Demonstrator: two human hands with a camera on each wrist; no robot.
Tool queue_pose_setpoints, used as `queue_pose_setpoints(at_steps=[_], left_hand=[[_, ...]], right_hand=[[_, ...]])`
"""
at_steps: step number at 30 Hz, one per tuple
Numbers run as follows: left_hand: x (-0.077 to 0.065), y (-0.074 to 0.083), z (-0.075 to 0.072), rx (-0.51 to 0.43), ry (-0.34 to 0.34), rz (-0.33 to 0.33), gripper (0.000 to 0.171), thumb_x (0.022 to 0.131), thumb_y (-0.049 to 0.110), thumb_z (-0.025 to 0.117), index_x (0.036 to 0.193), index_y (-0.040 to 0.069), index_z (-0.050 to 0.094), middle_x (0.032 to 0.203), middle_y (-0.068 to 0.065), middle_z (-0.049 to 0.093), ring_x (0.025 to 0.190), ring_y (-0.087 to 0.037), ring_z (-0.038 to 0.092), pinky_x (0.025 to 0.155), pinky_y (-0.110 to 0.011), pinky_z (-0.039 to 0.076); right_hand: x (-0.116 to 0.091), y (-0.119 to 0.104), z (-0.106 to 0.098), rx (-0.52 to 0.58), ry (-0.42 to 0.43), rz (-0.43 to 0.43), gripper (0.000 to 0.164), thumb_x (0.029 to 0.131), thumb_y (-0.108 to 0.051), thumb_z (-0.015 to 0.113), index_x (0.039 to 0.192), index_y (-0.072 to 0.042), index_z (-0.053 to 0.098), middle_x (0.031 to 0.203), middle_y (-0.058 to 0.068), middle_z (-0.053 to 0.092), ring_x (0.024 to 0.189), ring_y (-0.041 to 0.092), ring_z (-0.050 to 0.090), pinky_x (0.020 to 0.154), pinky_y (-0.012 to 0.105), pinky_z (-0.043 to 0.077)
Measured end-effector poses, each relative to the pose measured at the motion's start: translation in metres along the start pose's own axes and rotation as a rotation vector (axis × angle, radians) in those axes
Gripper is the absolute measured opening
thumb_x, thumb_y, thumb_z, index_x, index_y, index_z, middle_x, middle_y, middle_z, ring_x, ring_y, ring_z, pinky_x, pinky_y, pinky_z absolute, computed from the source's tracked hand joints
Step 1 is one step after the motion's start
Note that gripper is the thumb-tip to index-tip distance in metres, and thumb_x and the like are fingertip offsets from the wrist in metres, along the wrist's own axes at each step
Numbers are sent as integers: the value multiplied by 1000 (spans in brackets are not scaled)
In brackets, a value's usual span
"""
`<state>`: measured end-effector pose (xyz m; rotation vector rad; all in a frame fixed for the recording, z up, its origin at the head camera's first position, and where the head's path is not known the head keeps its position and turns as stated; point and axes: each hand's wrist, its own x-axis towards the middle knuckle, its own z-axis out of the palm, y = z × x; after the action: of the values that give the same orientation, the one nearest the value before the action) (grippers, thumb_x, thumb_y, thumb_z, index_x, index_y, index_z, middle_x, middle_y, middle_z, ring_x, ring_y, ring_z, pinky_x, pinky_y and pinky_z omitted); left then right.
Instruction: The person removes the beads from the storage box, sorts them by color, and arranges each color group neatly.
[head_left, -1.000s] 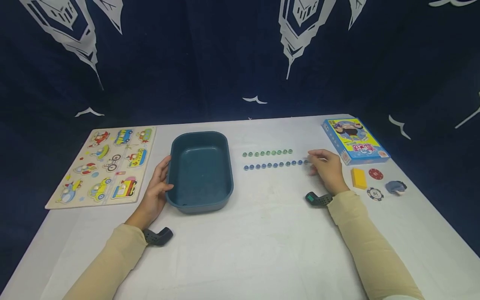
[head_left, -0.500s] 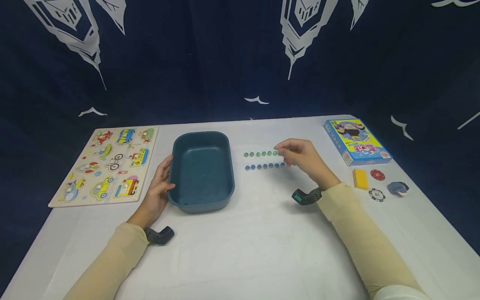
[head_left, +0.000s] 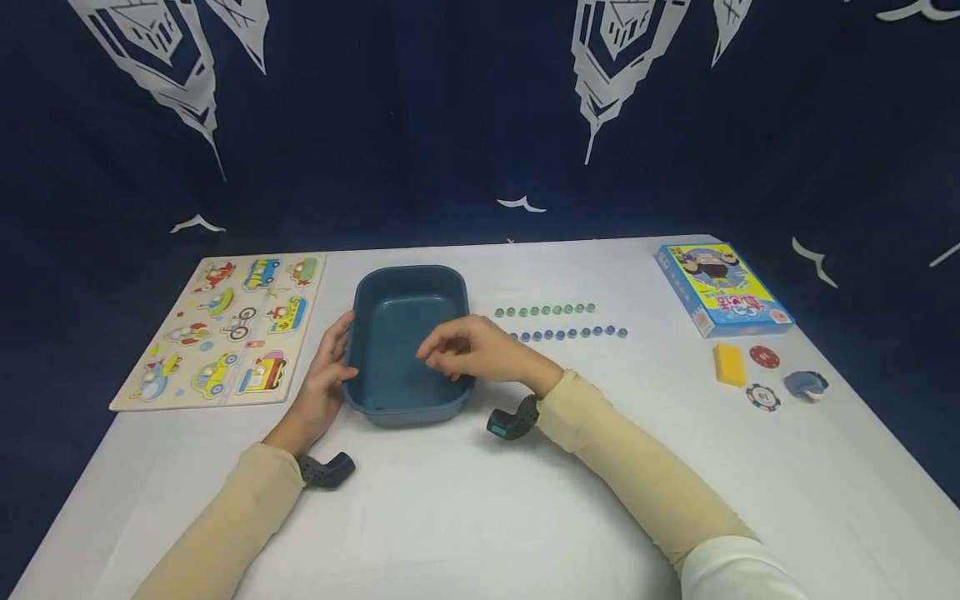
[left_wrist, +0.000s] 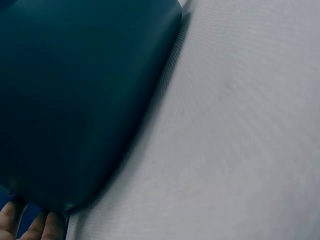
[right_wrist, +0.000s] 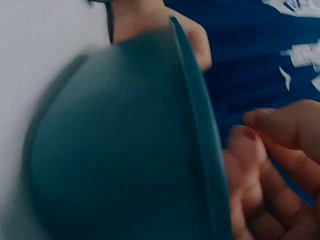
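A dark teal plastic tub (head_left: 408,408) stands on the white table, left of centre. My left hand (head_left: 322,379) holds its left wall, with the thumb over the rim and the fingers along the outside. In the left wrist view, fingertips (left_wrist: 50,225) show against the tub's wall. Over the right side of the tub hovers my right hand (head_left: 480,350), its fingers loosely bent. Nothing shows between its fingers. Right of the tub, small glassy beads lie in two rows: green beads (head_left: 545,310) behind and blue beads (head_left: 572,333) in front. The right hand hides the blue row's left end.
A wooden picture puzzle board (head_left: 225,333) lies left of the tub. At the right are a blue and yellow box (head_left: 723,287), a yellow block (head_left: 729,365), a red chip (head_left: 764,357), a black-and-white chip (head_left: 763,397) and a small blue-grey object (head_left: 806,384). A dark curtain hangs behind.
My right hand has left the right end of the blue row and travelled left, over the beads, to the tub. The left hand keeps its hold on the tub.
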<state>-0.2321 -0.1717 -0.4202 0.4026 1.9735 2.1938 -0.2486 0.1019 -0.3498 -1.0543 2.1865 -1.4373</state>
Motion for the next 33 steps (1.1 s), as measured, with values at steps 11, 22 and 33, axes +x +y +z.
queue_pose_setpoints(at_steps=[11, 22, 33], left_hand=[[1, -2, 3, -3, -2, 1, 87, 76, 2, 37, 159, 17, 16, 166, -4, 16, 152, -27, 11, 118, -58, 4], [0, -1, 2, -7, -10, 14, 86, 77, 1, 36, 159, 16, 13, 166, -5, 15, 152, -28, 13, 119, -56, 9], [0, 1, 1, -7, 3, 22, 87, 76, 1, 37, 159, 14, 14, 165, -5, 17, 152, -27, 14, 119, -56, 7]], right_hand=[[35, -7, 41, -184, -256, 36, 23, 90, 0, 66, 113, -2, 72, 99, 5, 72, 84, 4, 65, 79, 20, 54], [55, -3, 57, -293, -363, 128, 23, 92, -2, 65, 114, -5, 73, 106, 2, 72, 92, 6, 60, 87, 17, 46], [60, 2, 58, -291, -368, 187, 19, 91, 3, 63, 101, -7, 75, 91, -3, 70, 82, 5, 59, 88, 21, 44]])
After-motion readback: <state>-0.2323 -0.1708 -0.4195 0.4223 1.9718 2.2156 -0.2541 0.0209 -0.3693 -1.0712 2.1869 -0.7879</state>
